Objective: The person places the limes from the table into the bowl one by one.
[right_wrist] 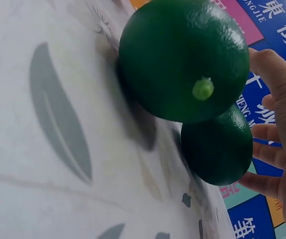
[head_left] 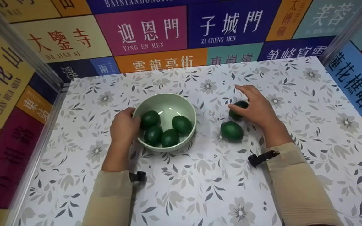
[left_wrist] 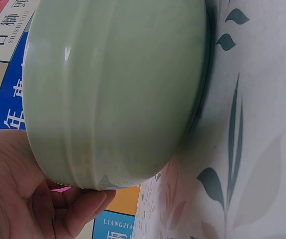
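Observation:
A pale green bowl point(head_left: 168, 98) stands on the table left of centre, with several dark green limes point(head_left: 171, 137) lying inside. My left hand point(head_left: 123, 127) grips the bowl's left side at the rim; in the left wrist view its curled fingers point(left_wrist: 85, 211) touch the bowl's outer wall point(left_wrist: 118, 89). To the right of the bowl are two more limes. My right hand point(head_left: 256, 108) is spread around the farther lime point(head_left: 235, 114), thumb and fingers apart. The nearer lime point(head_left: 232, 131) lies just in front of it, its pale stem end showing in the right wrist view.
White paper with grey leaves and flowers covers the table point(head_left: 181, 185). Colourful panels with Chinese lettering point(head_left: 143, 34) rise behind and at both sides. Each sleeve carries a black wrist camera strap point(head_left: 262, 158).

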### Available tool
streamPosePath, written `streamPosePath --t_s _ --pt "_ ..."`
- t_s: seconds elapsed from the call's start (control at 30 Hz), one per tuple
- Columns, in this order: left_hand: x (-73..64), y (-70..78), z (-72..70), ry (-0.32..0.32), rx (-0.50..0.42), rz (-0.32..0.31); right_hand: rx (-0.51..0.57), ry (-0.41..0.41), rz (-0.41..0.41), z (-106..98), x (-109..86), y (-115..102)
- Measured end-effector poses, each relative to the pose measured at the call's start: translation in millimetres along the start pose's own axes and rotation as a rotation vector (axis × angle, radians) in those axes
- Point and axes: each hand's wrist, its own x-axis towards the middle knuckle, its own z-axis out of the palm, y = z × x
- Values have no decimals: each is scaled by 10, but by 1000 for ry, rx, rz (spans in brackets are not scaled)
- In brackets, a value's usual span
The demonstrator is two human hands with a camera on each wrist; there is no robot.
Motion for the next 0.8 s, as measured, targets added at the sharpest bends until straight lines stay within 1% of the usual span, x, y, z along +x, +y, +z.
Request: streamPosePath --t_s 0.2,0.53,0.8 --pt "11 -12 11 6 1 0 4 -41 39 -8 6 69" --pt "21 -15 12 -1 -2 4 -4 -98 48 -21 -2 106" --pt "3 -25 3 11 -6 26 6 -162 56 -40 6 109"
